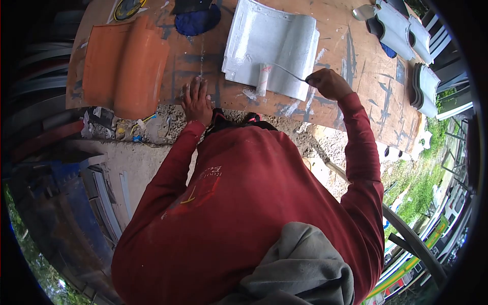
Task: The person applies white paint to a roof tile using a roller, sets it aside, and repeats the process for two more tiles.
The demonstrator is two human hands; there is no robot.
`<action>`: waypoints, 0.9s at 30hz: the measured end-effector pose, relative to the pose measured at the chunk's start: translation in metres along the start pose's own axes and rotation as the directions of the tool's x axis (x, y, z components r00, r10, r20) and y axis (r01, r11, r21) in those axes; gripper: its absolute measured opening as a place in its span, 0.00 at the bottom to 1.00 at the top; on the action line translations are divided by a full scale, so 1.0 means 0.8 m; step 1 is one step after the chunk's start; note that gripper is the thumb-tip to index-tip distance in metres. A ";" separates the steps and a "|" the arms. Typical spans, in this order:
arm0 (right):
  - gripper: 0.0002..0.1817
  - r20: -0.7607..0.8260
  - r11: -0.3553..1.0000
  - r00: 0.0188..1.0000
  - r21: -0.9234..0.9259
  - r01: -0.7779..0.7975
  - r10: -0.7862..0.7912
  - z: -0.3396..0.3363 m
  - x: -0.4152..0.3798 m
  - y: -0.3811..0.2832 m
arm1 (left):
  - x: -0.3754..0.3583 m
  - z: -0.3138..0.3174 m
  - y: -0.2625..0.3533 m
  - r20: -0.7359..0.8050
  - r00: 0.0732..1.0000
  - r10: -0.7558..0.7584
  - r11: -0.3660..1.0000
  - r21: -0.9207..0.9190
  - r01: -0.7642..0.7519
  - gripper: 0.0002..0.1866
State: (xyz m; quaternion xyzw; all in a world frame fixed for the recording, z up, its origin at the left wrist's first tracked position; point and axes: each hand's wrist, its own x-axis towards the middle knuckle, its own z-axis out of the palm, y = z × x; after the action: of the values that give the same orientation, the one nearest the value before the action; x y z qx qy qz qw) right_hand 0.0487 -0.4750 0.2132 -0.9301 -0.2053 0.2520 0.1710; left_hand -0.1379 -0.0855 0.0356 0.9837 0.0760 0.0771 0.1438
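My right hand (330, 84) is closed round the handle of a small paint roller (263, 79), whose white sleeve lies at the lower edge of a roof tile (272, 46) coated in wet, light grey paint. Flat on the wooden board (213, 56), near its front edge, rests my left hand (197, 100), fingers spread and holding nothing. To its left is an unpainted orange tile (124, 68). The sleeve hides part of the grey tile's lower rim.
Stacked grey tiles (426, 89) stand at the board's right end, with more grey tiles (396, 30) behind. A blue round item (198, 20) and a yellow-rimmed item (127, 7) lie at the back. Debris (137, 127) covers ground below the board.
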 end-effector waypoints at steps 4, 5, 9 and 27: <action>0.12 0.004 0.990 0.998 0.121 -0.070 0.070 -0.046 -0.076 0.047 | 0.000 -0.005 -0.003 0.005 1.000 0.007 1.000 0.015 -0.007 0.31; 0.12 -0.006 0.990 0.997 0.121 -0.076 0.078 -0.057 -0.097 0.045 | 0.001 -0.005 -0.002 0.007 1.000 0.011 1.000 -0.005 -0.011 0.31; 0.13 -0.115 0.960 0.953 0.035 -0.276 0.279 -0.062 -0.165 0.029 | 0.001 0.001 -0.005 0.017 1.000 0.012 1.000 -0.001 -0.012 0.31; 0.21 -0.096 0.050 0.807 0.995 0.082 0.583 0.255 -0.246 -0.025 | 0.058 -0.015 0.014 0.552 0.833 -0.043 0.391 -0.758 0.523 0.34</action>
State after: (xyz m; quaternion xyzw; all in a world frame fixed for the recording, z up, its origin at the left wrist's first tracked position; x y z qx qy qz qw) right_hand -0.2223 -0.5062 0.1341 -0.6197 0.2418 0.1064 0.7390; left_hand -0.0930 -0.0848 0.0564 0.7177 0.1612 -0.1491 0.6608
